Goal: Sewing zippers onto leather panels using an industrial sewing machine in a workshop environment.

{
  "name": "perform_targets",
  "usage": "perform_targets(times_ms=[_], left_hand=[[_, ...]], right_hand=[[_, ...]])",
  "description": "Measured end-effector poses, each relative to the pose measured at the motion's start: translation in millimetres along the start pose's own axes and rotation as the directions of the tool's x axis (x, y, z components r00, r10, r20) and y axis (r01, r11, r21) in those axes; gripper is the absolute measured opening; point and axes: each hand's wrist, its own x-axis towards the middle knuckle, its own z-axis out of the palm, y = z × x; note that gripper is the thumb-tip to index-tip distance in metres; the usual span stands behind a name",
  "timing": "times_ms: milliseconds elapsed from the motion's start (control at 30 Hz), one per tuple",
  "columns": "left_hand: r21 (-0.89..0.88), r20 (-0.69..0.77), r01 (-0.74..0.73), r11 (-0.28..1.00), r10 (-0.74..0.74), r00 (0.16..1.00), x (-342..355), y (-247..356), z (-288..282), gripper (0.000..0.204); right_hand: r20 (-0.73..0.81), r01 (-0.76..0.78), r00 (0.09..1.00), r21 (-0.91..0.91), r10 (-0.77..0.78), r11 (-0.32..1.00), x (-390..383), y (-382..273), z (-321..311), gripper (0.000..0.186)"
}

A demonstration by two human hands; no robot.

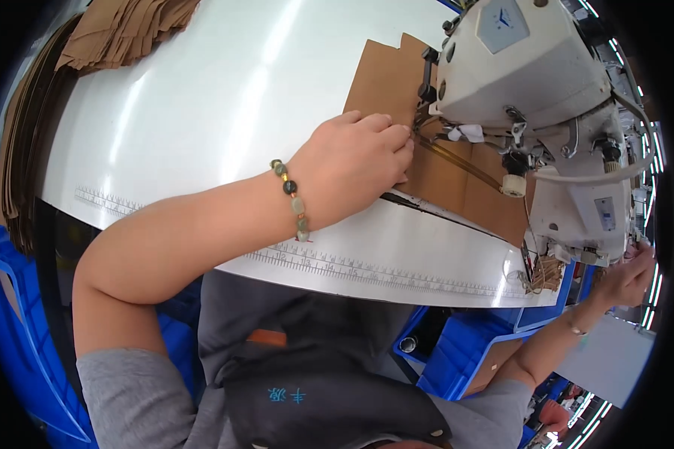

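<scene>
A brown flat panel [464,202] lies under the head of a white sewing machine [517,75]. My left hand [359,161], a beaded bracelet on its wrist, has its curled fingers pressed together on the panel's left part, beside the presser area and folder. At the far right, my right hand [625,277] has bent, closed fingers at the machine's right side; what they grip is too small to make out. A metal guide strip runs across the panel, partly hidden by the machine's fittings.
The white curved tabletop [225,90] carries rulers along its front. Stacked brown pieces [120,34] sit at back left, with more hanging over the left edge. Blue plastic bins [464,352] stand below. A small pile of scraps [547,273] is at the machine's front right.
</scene>
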Motion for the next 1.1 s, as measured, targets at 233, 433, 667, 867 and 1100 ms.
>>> perform_targets(times_ms=[233, 433, 667, 867, 1100], left_hand=[[-0.021, 0.032, 0.025, 0.999, -0.025, 0.999, -1, -1, 0, 0.034], [0.002, 0.058, 0.025, 1.000, -0.025, 0.998, 0, -1, 1, 0.034], [0.005, 0.086, 0.034, 0.999, -0.035, 0.996, 1, -1, 0, 0.035], [-0.014, 0.073, 0.041, 0.999, -0.040, 0.997, 1, -2, 1, 0.036], [-0.024, 0.073, 0.047, 0.999, -0.045, 0.996, 2, -2, 1, 0.037]], right_hand=[[0.437, -0.197, 0.850, -0.255, 0.294, 0.947, 18, 323, -38, 0.043], [0.113, -0.708, 0.706, 0.126, 0.699, 0.695, -101, 294, -49, 0.037], [0.206, -0.826, 0.550, -0.012, 0.810, 0.564, -25, 246, -46, 0.054], [0.193, -0.885, 0.465, 0.119, 0.864, 0.450, -45, 236, -25, 0.048], [0.223, -0.809, 0.586, 0.220, 0.779, 0.545, -79, 295, -36, 0.047]])
